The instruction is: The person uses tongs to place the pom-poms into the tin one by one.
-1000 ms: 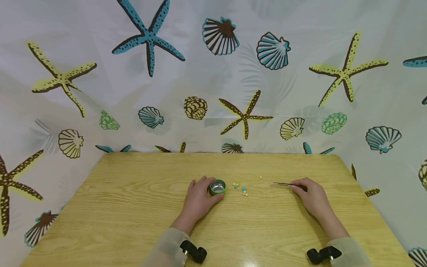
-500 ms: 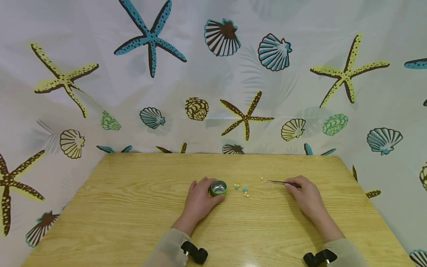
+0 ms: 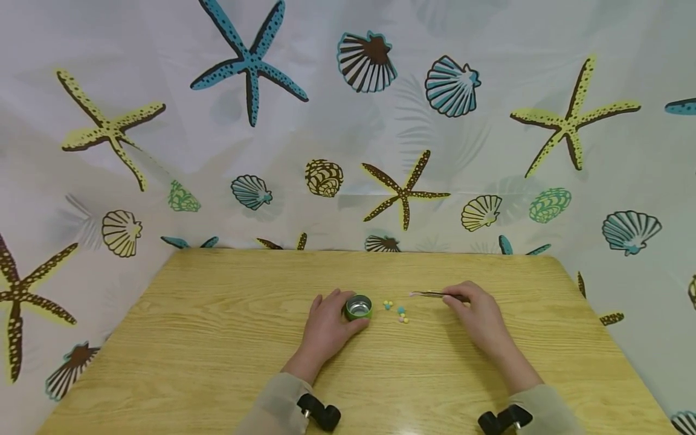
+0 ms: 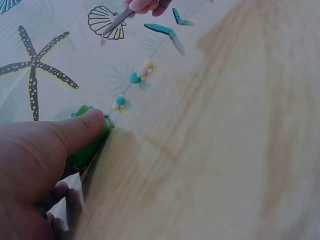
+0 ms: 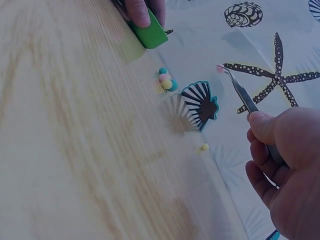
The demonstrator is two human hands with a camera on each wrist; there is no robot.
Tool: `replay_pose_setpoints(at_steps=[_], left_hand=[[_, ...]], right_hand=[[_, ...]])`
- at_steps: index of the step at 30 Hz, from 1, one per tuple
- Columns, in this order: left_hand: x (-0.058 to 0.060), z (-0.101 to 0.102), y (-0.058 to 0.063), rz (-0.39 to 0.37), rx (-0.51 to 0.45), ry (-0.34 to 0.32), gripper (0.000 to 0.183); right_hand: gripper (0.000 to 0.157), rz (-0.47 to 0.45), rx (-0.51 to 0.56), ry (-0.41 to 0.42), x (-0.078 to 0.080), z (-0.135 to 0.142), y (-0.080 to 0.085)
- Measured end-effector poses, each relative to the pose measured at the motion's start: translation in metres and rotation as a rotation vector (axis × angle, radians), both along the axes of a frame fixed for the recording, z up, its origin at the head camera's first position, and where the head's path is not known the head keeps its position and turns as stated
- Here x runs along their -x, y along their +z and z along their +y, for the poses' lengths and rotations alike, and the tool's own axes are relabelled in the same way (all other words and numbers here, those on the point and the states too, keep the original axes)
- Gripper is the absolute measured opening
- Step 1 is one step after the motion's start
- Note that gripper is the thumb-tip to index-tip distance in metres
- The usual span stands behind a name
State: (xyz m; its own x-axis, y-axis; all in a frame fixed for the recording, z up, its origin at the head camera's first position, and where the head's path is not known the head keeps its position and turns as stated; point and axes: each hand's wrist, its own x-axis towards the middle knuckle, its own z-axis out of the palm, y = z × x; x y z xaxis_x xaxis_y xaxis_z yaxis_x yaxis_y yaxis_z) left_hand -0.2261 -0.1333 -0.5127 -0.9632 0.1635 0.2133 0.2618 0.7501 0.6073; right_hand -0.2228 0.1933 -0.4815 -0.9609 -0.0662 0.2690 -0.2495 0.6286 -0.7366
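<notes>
My left hand (image 3: 326,329) grips a small round green tin (image 3: 359,318) on the table, thumb on the near side; its silvery inside shows from above. To the right, my right hand (image 3: 480,317) pinches dark metal tweezers (image 5: 242,92) between thumb and fingers. At the tips of the tweezers is a small pink bead (image 5: 220,68), held above the table and pointing left toward the tin. Between the hands lie several tiny blue, yellow and pink beads in two little clusters, one with a blue bead (image 4: 134,78), the other with a blue bead (image 4: 120,100) nearer the tin.
A single yellow bead (image 5: 204,146) lies apart from the clusters, under the tweezers in the head view. The wooden table (image 3: 217,338) ends at a white cloth (image 3: 304,133) printed with starfish and shells, behind and at both sides.
My right hand has moved left with the tweezers and the pink bead, passing over the lone yellow bead toward the tin. My left hand stays round the tin.
</notes>
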Motion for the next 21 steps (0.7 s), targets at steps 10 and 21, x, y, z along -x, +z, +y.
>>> replay_pose_setpoints(at_steps=[10,21], left_hand=[[-0.002,-0.001,0.002,0.010,0.005,0.002,0.066],[-0.002,0.000,0.002,0.012,0.007,-0.001,0.065]], right_hand=[[0.015,0.006,0.033,0.056,0.003,-0.028,0.002],[0.013,0.017,0.030,0.093,0.006,-0.059,0.004]])
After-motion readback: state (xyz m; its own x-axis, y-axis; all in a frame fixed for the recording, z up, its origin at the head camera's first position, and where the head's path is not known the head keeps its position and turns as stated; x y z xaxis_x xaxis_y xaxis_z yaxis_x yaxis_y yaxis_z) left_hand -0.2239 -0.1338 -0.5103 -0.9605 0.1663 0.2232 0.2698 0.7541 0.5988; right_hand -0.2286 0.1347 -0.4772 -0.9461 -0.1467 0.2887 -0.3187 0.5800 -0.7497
